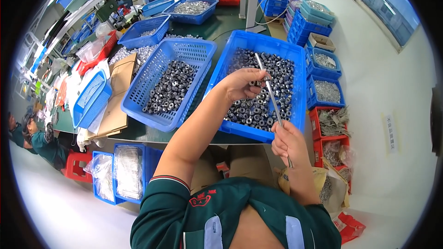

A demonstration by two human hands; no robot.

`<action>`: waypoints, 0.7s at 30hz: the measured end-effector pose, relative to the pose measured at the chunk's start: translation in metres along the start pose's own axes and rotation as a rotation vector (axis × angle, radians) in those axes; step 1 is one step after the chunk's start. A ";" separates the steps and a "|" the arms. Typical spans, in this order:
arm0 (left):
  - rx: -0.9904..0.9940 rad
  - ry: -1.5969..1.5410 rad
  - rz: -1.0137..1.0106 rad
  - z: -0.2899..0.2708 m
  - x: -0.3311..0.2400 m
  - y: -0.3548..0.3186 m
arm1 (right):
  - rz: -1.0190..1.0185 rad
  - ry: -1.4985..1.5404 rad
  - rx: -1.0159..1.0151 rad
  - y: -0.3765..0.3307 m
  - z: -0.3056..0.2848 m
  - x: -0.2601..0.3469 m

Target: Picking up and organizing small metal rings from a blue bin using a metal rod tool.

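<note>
Head view shows two bare hands, which are working above a deep blue plastic tray with solid walls point(300, 71). This tray stands at the near edge of a dark green counter point(226, 16), toward its right end, and many small, shiny, dark ring-shaped metal parts point(251, 113) cover its bottom. A long thin silver metal rod point(272, 96) is held aslant over the tray; its upper end points to the far side, and its lower end passes beyond the tray's near rim. The right hand point(288, 140) is closed firmly around the lower portion of the rod. The left hand point(244, 84) has its fingers curled together, just beside the upper portion of the rod. Some dark pieces appear among these fingers, but I cannot tell whether they are gripped, or whether the fingers press on the rod. The hands are apart from each other.

To the left of the tray, near the same counter edge, stands a blue perforated plastic basket point(140, 94), with similar dark parts point(173, 85) heaped inside. Further left, flat brown cardboard sheets point(115, 110) lie by the near edge, and a small blue plastic basket point(92, 99) leans beside them.
</note>
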State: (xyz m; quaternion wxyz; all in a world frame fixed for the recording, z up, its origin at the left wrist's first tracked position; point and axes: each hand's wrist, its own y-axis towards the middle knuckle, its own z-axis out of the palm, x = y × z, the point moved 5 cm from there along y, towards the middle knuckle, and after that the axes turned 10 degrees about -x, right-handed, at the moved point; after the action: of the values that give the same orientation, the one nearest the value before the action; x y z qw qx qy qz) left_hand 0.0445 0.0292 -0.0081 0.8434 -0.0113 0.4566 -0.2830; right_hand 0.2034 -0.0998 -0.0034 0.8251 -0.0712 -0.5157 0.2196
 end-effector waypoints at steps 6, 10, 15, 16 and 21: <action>-0.158 -0.228 0.013 -0.011 -0.006 0.002 | -0.052 -0.019 -0.047 -0.005 -0.003 0.002; -0.259 -0.236 0.086 -0.015 -0.012 0.002 | -0.063 -0.042 -0.056 -0.014 -0.014 -0.001; -0.149 -0.353 0.048 -0.022 -0.013 0.003 | -0.065 -0.042 -0.051 -0.019 -0.023 -0.008; -0.146 -0.395 0.033 -0.022 -0.012 0.003 | -0.054 -0.032 -0.019 -0.019 -0.023 -0.010; -0.235 -0.385 0.122 -0.024 -0.014 0.004 | -0.009 -0.031 0.076 -0.020 -0.021 -0.016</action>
State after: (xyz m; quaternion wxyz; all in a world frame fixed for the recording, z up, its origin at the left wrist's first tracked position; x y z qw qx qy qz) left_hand 0.0216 0.0448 -0.0131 0.9233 -0.1358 0.3171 -0.1691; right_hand 0.2217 -0.1227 -0.0193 0.8201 -0.0340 -0.5201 0.2364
